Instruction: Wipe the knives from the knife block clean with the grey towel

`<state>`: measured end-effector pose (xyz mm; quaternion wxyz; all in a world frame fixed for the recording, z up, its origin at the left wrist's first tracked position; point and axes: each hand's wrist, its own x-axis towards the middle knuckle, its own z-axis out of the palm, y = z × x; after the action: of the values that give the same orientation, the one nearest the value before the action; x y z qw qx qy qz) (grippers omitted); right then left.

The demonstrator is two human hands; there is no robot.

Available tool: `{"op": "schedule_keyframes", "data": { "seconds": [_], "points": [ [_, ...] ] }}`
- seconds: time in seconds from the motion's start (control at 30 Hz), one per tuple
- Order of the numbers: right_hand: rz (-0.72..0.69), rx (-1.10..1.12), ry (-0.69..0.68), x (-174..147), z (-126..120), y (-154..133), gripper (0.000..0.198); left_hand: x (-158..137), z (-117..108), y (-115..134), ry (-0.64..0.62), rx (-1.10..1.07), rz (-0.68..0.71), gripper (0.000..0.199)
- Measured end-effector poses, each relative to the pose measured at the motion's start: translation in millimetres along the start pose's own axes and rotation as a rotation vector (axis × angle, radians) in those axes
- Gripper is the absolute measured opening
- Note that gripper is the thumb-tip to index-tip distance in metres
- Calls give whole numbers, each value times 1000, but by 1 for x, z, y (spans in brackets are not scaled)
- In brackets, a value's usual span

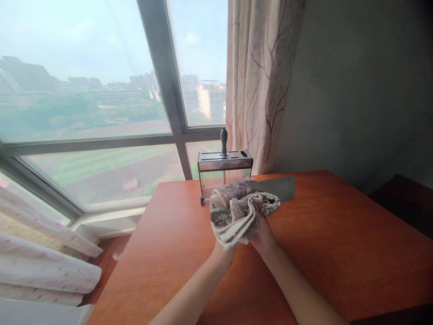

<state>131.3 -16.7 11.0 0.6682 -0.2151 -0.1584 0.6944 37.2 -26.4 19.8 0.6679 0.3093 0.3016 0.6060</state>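
I hold a cleaver above the orange-brown table (338, 253). Its wide grey blade (279, 187) points right and its metal handle (219, 215) points left. A grey and cream towel (238, 214) is bunched around the middle of the cleaver. My right hand (263, 234) grips the towel from below, against the blade. My left hand (221, 253) is mostly hidden under the towel at the handle end; only its wrist shows.
A metal and clear knife block (225, 161) stands at the table's far edge, just behind the towel, with one dark handle (223, 140) upright in it. A patterned curtain (264, 81) hangs behind it on the right. Large windows fill the left.
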Motion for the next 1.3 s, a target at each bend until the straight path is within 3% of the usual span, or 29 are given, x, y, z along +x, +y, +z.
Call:
{"op": "schedule_keyframes", "data": {
  "seconds": [0.1, 0.4, 0.57, 0.77, 1.0, 1.13, 1.3],
  "points": [
    [-58, -41, -45, -4, 9, 3, 36, -14, 1, 10, -9, -89, 79, 47],
    [-135, -211, -140, -17, 33, 11, 36, -6, 3, 46, 148, -294, -64, 32],
    [-105, -437, -204, -21, 27, 4, 42, 1, -9, 68, 202, -304, -5, 29],
    [9, -649, -197, -21, 15, 0, 23, 11, -24, 91, 291, -344, 60, 25],
    [-85, -629, -206, -16, 13, -1, 24, 22, -42, 112, 346, -353, 130, 24],
    [-28, -618, -258, -18, 16, -3, 19, 27, -48, 113, 401, -349, 68, 18],
    [-36, -748, -326, -27, 22, 2, 21, 28, -49, 110, 287, -325, 68, 30]
  ]
}}
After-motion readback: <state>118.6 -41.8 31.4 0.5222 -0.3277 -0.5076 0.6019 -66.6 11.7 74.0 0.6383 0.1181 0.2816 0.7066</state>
